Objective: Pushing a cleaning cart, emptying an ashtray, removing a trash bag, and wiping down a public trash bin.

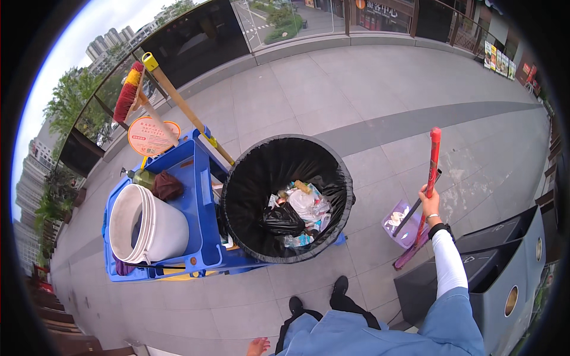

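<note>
My right hand [430, 202] grips the red broom handle [434, 155] and the black handle [407, 216] of a dustpan together. Below it, the purple dustpan [392, 216] holds white scraps, and the broom's purple head [404, 258] rests beside it near the paving. At the bottom edge, my left hand [258, 346] hangs partly in view with nothing in it. In front of me stands a round bin [242, 178] lined with a black bag. Inside lie a knotted black bag [281, 220], crumpled white plastic [303, 204] and other litter.
A blue cleaning cart [200, 249] adjoins the bin, carrying a white bucket [167, 227], a dark cloth [167, 185] and a green spray bottle [143, 179]. A red-and-yellow brush [129, 91] and a wooden pole [178, 100] stick up. Grey litter bins [503, 285] stand right.
</note>
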A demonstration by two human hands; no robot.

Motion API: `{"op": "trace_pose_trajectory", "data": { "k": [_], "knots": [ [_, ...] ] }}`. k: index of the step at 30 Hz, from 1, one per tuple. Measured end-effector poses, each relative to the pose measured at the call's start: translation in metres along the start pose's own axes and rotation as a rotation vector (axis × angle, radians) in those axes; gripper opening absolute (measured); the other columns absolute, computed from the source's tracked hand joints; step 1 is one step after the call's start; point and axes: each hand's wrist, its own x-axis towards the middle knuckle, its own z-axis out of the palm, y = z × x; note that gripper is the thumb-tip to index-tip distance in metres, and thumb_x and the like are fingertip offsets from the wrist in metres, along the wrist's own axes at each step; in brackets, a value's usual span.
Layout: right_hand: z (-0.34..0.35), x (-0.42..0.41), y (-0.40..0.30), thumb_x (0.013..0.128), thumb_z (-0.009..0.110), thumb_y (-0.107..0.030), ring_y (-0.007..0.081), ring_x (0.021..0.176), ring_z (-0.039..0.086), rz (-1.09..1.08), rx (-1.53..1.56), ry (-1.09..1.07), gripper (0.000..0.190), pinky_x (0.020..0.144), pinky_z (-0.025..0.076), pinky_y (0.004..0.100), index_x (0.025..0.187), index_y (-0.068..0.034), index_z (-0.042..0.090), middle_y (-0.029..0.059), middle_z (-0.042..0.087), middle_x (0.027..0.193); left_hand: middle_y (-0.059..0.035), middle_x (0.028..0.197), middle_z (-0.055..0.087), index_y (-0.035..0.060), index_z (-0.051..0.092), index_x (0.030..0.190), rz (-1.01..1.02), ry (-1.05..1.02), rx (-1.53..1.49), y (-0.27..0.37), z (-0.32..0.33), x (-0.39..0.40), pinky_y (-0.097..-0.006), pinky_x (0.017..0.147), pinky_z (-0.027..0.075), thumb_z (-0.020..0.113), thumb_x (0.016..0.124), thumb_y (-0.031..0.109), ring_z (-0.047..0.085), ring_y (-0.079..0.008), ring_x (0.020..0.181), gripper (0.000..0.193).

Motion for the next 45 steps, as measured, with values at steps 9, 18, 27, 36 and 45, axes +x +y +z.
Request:
{"op": "trace_pose_trajectory", "data": {
  "k": [9,18,27,36,45],
  "knots": [
    [0.078,-0.023,0.107,0.072,0.066,-0.004,0.0102,0.067,0.055,0.034,0.044,-0.078,0.014,0.064,0.045,0.0278,0.083,-0.006,0.058,0.0018,0.059,0.07,-0.0134,0.094,0.061,0.001,0.052,0.108,0.082,0.039,0.497,-0.014,-0.012,-0.068,-0.0307,0.069,0.05,0.05,0.087,0.026,0.06,-0.0191,0.082,0.033],
    [0.117,-0.059,0.083,0.069,0.07,-0.03,0.0297,0.096,0.058,0.225,-0.165,-0.246,0.053,0.081,0.045,0.037,0.114,-0.009,0.052,0.0125,0.062,0.099,-0.0144,0.099,0.06,0.0006,0.051,0.111,-0.076,-0.067,0.35,0.047,0.01,-0.008,-0.032,0.073,0.048,0.051,0.085,0.023,0.059,-0.0208,0.087,0.034],
    [0.103,-0.19,0.053,0.07,0.066,-0.024,0.033,0.105,0.05,0.341,-0.269,-0.367,0.048,0.091,0.04,0.0383,0.111,-0.004,0.05,0.0189,0.052,0.112,-0.0154,0.104,0.058,0.0003,0.049,0.114,-0.032,-0.311,0.638,0.133,0.022,0.093,-0.0333,0.077,0.047,0.053,0.083,0.02,0.057,-0.0226,0.093,0.037],
    [-0.111,-0.483,0.119,0.067,0.068,-0.026,0.0234,0.08,0.062,1.007,-0.509,-0.136,0.022,0.073,0.048,0.0324,0.08,-0.008,0.068,0.0101,0.066,0.08,-0.0164,0.108,0.056,-0.0001,0.047,0.117,0.055,-0.604,1.071,0.224,0.117,0.18,-0.0346,0.081,0.045,0.055,0.082,0.017,0.056,-0.0244,0.098,0.04],
    [-0.371,-0.517,0.061,0.082,0.055,-0.024,0.0171,0.075,0.061,0.753,0.236,1.242,0.026,0.059,0.047,0.0292,0.097,-0.002,0.056,0.0085,0.062,0.085,-0.0061,0.074,0.062,-0.0015,0.06,0.092,1.018,-1.15,1.034,0.246,0.492,-0.038,-0.026,0.065,0.046,0.052,0.085,0.015,0.057,-0.0134,0.068,0.02]
  ]
}}
